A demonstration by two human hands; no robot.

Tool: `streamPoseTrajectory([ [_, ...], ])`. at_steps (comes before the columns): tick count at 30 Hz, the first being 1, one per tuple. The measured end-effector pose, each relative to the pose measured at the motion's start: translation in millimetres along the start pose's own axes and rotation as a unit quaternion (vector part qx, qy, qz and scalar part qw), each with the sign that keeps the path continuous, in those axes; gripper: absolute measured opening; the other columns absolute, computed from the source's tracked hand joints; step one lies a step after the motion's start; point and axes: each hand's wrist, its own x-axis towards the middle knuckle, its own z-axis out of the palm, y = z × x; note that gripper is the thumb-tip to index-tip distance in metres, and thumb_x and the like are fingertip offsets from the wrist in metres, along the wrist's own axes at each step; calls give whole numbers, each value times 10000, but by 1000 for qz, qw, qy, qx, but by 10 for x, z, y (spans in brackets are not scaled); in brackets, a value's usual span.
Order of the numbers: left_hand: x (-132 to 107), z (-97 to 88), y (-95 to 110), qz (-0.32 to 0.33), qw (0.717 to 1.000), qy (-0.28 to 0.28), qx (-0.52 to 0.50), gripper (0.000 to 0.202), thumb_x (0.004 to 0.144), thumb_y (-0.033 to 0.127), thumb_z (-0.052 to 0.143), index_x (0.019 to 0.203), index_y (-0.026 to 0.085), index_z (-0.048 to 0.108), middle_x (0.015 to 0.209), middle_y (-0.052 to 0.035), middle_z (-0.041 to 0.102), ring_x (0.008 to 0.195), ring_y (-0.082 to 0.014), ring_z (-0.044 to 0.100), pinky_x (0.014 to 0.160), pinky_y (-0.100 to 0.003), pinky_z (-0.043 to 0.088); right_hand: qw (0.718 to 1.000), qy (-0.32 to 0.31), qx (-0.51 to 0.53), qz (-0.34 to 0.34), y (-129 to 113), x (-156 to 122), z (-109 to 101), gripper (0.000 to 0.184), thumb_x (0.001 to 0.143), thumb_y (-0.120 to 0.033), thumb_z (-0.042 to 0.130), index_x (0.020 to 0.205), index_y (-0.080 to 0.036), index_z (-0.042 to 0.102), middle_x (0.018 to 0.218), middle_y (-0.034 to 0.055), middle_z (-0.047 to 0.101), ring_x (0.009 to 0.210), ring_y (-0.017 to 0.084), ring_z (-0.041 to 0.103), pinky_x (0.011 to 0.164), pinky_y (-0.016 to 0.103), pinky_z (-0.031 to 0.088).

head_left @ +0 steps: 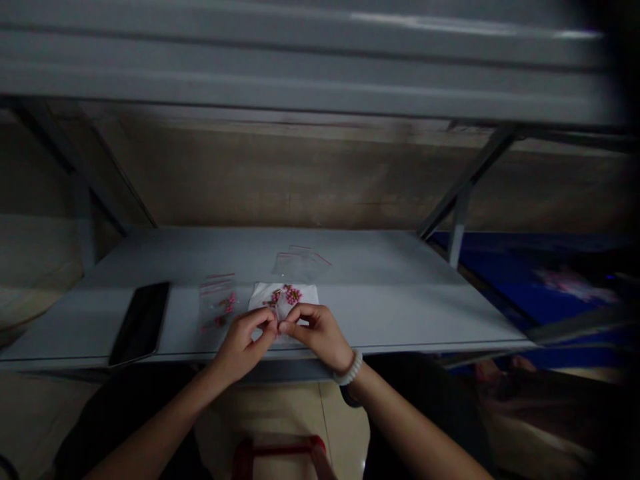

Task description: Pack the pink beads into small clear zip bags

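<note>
Both my hands meet near the front edge of the shelf, pinching a small clear plastic bag [283,311] between them. My left hand [250,333] grips its left side with thumb and forefinger. On the right side, my right hand [317,330] does the same; a pale beaded bracelet [350,368] circles that wrist. Just beyond the fingers, small pink pieces [293,294] lie on a white sheet [310,293]. To the left rest clear zip bags [213,303] with pink pieces in them. Further back are several flat clear zip bags [303,262] with red seal lines.
A dark tablet [141,323] lies at the left of the grey shelf [395,287]. Slanted metal braces stand at both sides, and another shelf [300,73] hangs above. Beneath is a red stool [280,450]. Blue sheeting [505,287] spreads at the right.
</note>
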Motion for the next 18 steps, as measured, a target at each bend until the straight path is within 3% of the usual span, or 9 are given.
streamPoseTrajectory([
  [4,-18,19,-26,20,999,6,33,132,746,115,500,631,177,477,595,38,507,576,-101,501,574,-208,376,998,9,-54,-12,-41,-30,43,101,749,-196,649,659,-157,623,635,-4,605,592,110,532,559,226,413],
  [8,-63,60,-32,22,995,45,81,159,661,88,514,567,181,427,526,53,464,506,-87,460,527,-200,339,982,32,-154,-102,-76,-94,129,94,719,-96,593,651,-161,592,641,-9,548,600,110,488,521,211,349],
  [18,-148,131,-52,10,989,80,127,215,677,143,525,509,194,400,460,50,457,435,-91,438,480,-217,315,970,43,-203,-126,-69,-150,187,150,765,-112,562,629,-175,561,642,0,497,618,130,471,549,239,334],
])
